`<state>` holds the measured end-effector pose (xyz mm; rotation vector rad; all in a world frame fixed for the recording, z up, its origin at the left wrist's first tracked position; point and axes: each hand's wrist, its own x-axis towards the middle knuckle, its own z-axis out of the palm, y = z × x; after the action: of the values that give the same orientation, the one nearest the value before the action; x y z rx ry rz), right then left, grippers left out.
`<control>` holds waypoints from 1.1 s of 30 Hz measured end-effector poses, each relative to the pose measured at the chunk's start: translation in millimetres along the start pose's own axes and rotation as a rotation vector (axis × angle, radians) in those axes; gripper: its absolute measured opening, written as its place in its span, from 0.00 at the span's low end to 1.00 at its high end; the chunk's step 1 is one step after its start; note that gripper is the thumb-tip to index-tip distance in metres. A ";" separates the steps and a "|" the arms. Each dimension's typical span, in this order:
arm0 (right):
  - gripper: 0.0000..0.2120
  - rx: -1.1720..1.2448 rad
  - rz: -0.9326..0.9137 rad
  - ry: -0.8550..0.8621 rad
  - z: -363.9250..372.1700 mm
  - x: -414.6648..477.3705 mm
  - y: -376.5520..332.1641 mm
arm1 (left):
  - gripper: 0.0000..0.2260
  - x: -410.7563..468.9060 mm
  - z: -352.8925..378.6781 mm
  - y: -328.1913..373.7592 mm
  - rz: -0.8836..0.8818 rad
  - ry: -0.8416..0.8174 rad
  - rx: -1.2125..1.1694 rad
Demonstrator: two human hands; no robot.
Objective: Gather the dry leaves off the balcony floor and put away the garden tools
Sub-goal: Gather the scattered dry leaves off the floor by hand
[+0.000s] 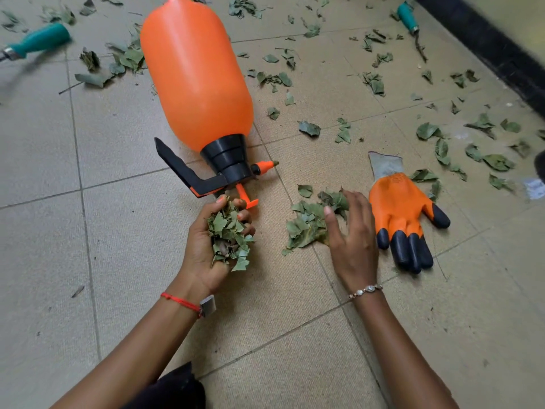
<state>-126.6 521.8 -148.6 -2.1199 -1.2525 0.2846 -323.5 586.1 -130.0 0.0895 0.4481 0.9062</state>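
Observation:
My left hand (206,246) is cupped palm-up around a handful of dry leaves (228,234), just below the sprayer's pump handle. My right hand (352,240) rests palm-down with fingers spread on the right edge of a small leaf pile (308,222) on the floor. An orange pump sprayer (196,75) lies on its side, black cap and nozzle pointing towards me. An orange garden glove (402,211) with black fingertips lies flat right of my right hand. Two teal-handled tools lie far back: one tool (38,41) at the left, another tool (408,19) at the upper right.
Several loose dry leaves (442,149) are scattered over the beige tiled floor (118,261), mostly at the back and the right. A dark wall base (501,51) runs along the upper right. A scrap of paper (535,188) lies at the right edge.

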 end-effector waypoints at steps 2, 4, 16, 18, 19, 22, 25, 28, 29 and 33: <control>0.43 -0.117 0.031 -0.073 2.6 -10.1 2.8 | 0.21 -1.5 -0.5 1.6 -0.003 0.002 0.001; 0.45 -0.154 -0.059 -0.137 9.3 -18.7 -3.5 | 0.23 -2.3 -1.2 3.1 0.007 0.009 -0.004; 0.38 -0.308 -0.387 -0.303 44.7 33.5 -28.4 | 0.23 -11.1 -9.2 12.8 0.034 0.020 -0.028; 0.27 -0.191 -0.463 -0.255 47.3 30.6 -28.3 | 0.23 -12.0 -9.2 12.8 0.031 0.018 -0.030; 0.22 -0.183 -0.506 -0.203 48.7 28.4 -28.0 | 0.23 -12.5 -9.4 13.0 0.029 0.019 -0.031; 0.16 -0.374 -0.608 0.002 53.3 24.1 -30.0 | 0.23 -14.2 -10.7 14.8 0.027 0.022 -0.035; 0.14 -0.502 -0.610 0.102 52.8 24.9 -33.0 | 0.23 -15.8 -11.8 16.3 0.037 0.022 -0.040; 0.14 -0.511 -0.586 0.131 52.4 34.8 -34.0 | 0.22 -17.4 -10.8 15.1 0.034 0.013 -0.024; 0.15 -0.472 -0.566 0.102 52.0 39.0 -36.3 | 0.21 -17.9 -9.9 13.9 0.030 0.010 -0.022; 0.14 -0.127 -0.368 -0.040 41.2 51.1 -44.5 | 0.22 -18.9 -4.9 8.5 0.020 0.021 -0.011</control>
<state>-151.3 597.0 -145.1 -1.9430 -1.6899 0.0880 -341.8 576.2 -125.8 0.0744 0.4629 0.9295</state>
